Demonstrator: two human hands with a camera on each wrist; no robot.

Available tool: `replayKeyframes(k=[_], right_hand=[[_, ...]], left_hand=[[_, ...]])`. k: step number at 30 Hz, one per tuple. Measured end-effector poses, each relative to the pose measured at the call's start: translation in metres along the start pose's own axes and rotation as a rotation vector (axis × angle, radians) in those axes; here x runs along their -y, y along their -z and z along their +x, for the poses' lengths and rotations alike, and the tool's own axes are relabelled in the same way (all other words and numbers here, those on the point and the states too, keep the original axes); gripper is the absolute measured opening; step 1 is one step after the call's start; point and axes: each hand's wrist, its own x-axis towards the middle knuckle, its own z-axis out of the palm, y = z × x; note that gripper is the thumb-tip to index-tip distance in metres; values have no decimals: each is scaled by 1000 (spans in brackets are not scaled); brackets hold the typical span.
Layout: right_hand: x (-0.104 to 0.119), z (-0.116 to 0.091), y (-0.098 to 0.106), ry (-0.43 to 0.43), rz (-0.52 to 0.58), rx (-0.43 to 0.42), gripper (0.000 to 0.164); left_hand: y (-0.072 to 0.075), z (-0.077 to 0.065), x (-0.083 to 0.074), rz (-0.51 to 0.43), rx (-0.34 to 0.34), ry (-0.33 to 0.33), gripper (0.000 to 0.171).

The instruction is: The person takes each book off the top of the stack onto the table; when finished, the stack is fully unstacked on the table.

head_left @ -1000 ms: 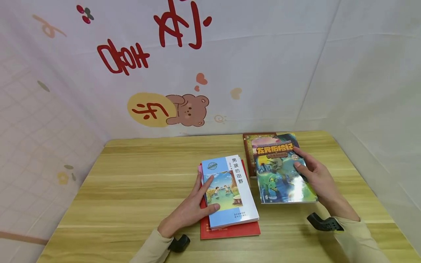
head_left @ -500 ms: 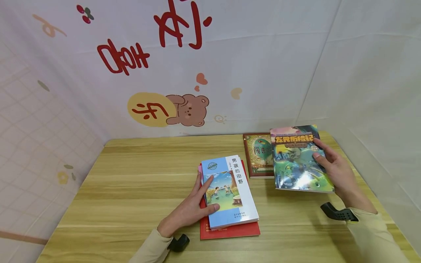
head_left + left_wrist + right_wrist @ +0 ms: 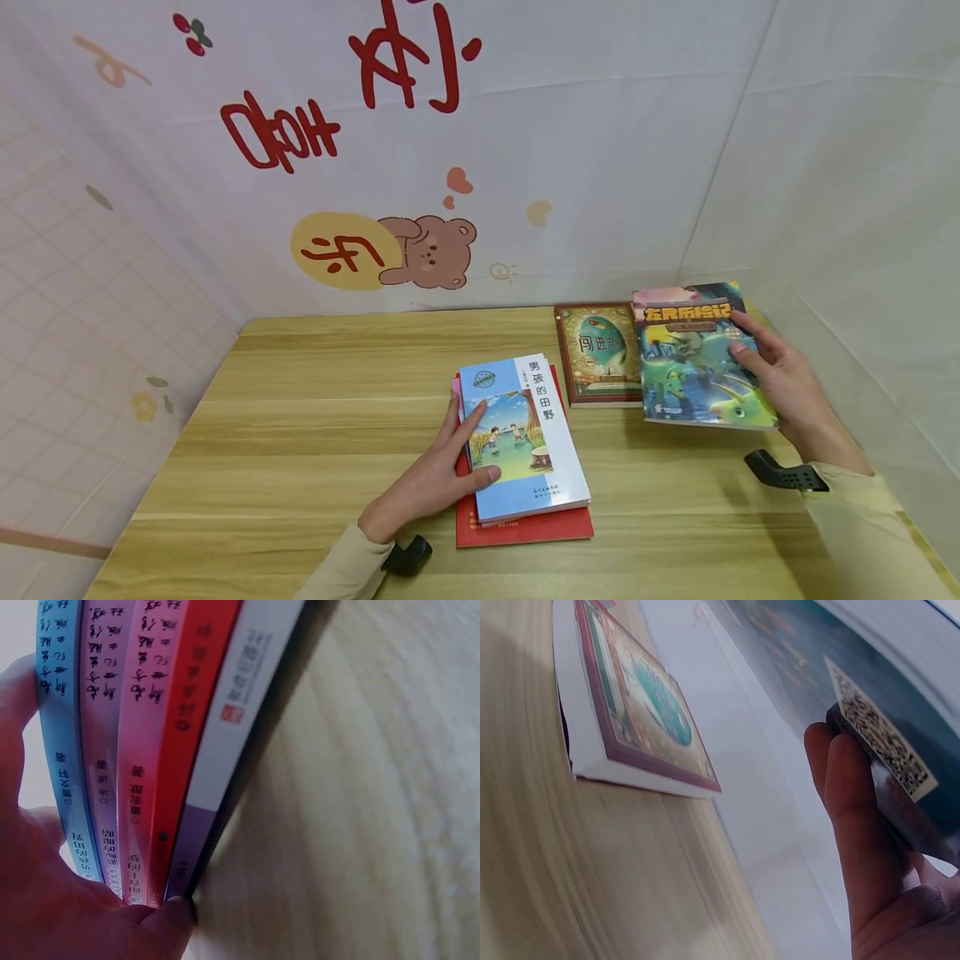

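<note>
My left hand (image 3: 423,492) rests on the left edge of a stack of books topped by a light-blue book (image 3: 555,467). Its thumb and a finger lie on the cover, others by the spines. In the left wrist view, the fingers (image 3: 169,922) touch the stacked spines (image 3: 135,750). My right hand (image 3: 791,387) grips a dinosaur-cover book (image 3: 697,367) by its right edge, thumb on the front. Fingers (image 3: 851,802) show behind it in the right wrist view, near a barcode label. It hangs above the table, partly covering a brown-bordered book (image 3: 600,358).
The wooden table (image 3: 315,417) meets a white printed cloth backdrop (image 3: 600,125) along its back edge. A red book (image 3: 536,532) juts out from under the front of the stack. White cloth (image 3: 885,333) also hangs close by the right hand.
My right hand has carried the dinosaur-cover book to the right and slightly back, uncovering most of the brown-bordered book. The left hand and the stack have stayed in place.
</note>
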Motion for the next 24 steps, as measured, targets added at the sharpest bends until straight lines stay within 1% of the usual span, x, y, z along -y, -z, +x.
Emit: replayKeyframes(k=[3,7,9,10,12,13,15,16,19,20,24], right_hand=[[-1,3,5,18,-26,-1,59],[-2,7,14,16,103,20,59],[-3,9,18,9,106,30,59],[-3,11,20,4,86,31,59],[-4,13,24,-8,8,29,59],[-5,15,27,-17,-5,31,59],[-8,18,30,-18,-89,33,60],[-9,20,32,-19,-113,33,60],[-15,25,38,-26,-119,49,61],[-17,26,39,-27,-141,51,62],[-24,32,46,-58,-131,66,63]], left_hand=[[0,0,0,-1,0,2,90],[0,0,0,-1,3,2,89],[0,0,0,3,3,1,89],[0,0,0,4,3,0,89],[0,0,0,7,2,0,89],[0,0,1,8,1,0,89],[0,0,1,8,1,2,89],[0,0,1,7,1,2,89],[0,-1,1,5,0,2,89],[0,-1,1,2,0,1,89],[-1,-1,2,-1,-2,-4,89]])
